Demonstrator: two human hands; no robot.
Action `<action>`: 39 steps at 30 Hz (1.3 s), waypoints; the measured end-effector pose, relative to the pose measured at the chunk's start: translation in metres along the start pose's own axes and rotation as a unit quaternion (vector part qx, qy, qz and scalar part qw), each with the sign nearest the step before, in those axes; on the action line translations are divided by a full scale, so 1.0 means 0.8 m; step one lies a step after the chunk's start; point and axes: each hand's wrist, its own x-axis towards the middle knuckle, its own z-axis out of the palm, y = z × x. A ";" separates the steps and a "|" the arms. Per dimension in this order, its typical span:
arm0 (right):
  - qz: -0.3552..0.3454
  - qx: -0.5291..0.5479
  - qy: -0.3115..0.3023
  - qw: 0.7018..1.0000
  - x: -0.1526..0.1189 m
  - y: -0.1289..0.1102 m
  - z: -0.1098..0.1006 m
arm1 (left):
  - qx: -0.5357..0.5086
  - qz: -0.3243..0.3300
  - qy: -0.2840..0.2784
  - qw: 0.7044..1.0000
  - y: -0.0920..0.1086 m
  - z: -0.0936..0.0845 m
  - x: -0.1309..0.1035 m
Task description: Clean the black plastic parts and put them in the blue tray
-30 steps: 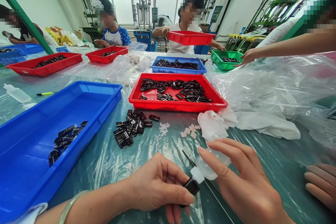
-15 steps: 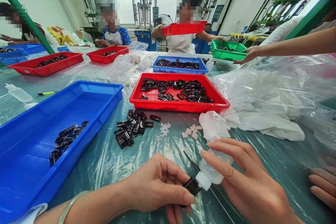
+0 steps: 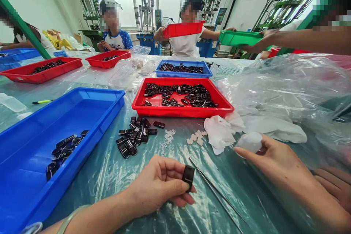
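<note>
My left hand point(image 3: 164, 186) pinches a small black plastic part point(image 3: 188, 178) upright between thumb and fingers. To the right, beside the wrinkled white cloth point(image 3: 219, 133), my right hand point(image 3: 276, 157) is closed around a translucent squeeze bottle point(image 3: 250, 142); its tip is not visible. Metal tweezers point(image 3: 216, 192) lie on the plastic-covered table between my hands. A pile of black parts point(image 3: 134, 135) sits beyond my left hand, with small white pieces point(image 3: 168, 137) and pinkish blocks point(image 3: 196, 137) to its right.
A long blue tray point(image 3: 24, 142) with some black parts stands at left. A red tray point(image 3: 183, 111) of black parts is ahead, a smaller blue tray point(image 3: 183, 74) behind it. Clear plastic sheeting point(image 3: 274, 84) heaps at right. Across the table, people handle a green tray point(image 3: 241, 38).
My right hand has carried the bottle away from the black part, up and to the right. My left hand has turned the part upright. Across the table, the green tray has been lifted.
</note>
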 end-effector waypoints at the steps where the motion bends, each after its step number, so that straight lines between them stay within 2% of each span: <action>1: 0.016 0.003 -0.011 1.000 0.003 0.002 -0.002 | 0.003 0.001 0.007 1.000 0.000 0.000 0.000; 4: 0.048 0.016 -0.044 0.998 0.010 0.007 -0.003 | 0.005 0.000 0.025 1.000 0.000 0.001 0.001; 8: 0.062 0.026 -0.044 0.997 0.018 0.015 0.001 | -0.001 0.006 0.036 0.999 0.000 0.000 0.000; 12: 0.058 0.034 0.015 0.998 0.021 0.020 0.002 | -0.009 0.016 0.033 0.999 -0.001 -0.002 0.001; 15: 0.041 0.034 0.099 0.994 0.009 0.009 -0.005 | -0.026 0.019 0.035 0.999 -0.002 -0.004 0.004; 17: -0.008 0.020 0.177 0.984 -0.005 -0.006 -0.009 | -0.044 0.020 0.037 0.998 -0.002 -0.004 0.006; 18: -0.074 0.009 0.227 0.971 -0.014 -0.014 -0.008 | -0.053 0.020 0.037 0.998 -0.002 -0.005 0.007; 19: -0.157 0.006 0.239 0.958 -0.021 -0.022 -0.005 | -0.059 0.020 0.036 0.997 -0.003 -0.005 0.008; 20: -0.233 0.018 0.236 0.943 -0.028 -0.029 0.000 | -0.062 0.018 0.035 0.997 -0.003 -0.005 0.008; 22: -0.329 0.035 0.175 0.927 -0.036 -0.039 0.017 | -0.064 0.014 0.032 0.997 -0.003 -0.005 0.009; 25: -0.384 0.032 0.083 0.919 -0.036 -0.044 0.049 | -0.067 0.010 0.032 0.997 -0.003 -0.004 0.009; 28: -0.390 0.011 0.038 0.920 -0.030 -0.043 0.073 | -0.074 0.009 0.036 0.997 -0.003 -0.003 0.008; 30: -0.381 -0.002 0.022 0.924 -0.027 -0.042 0.081 | -0.075 0.007 0.035 0.997 -0.003 -0.003 0.009; 39: -0.335 0.030 -0.018 0.942 -0.024 -0.039 0.078 | -0.074 0.005 0.019 0.997 -0.005 -0.002 0.010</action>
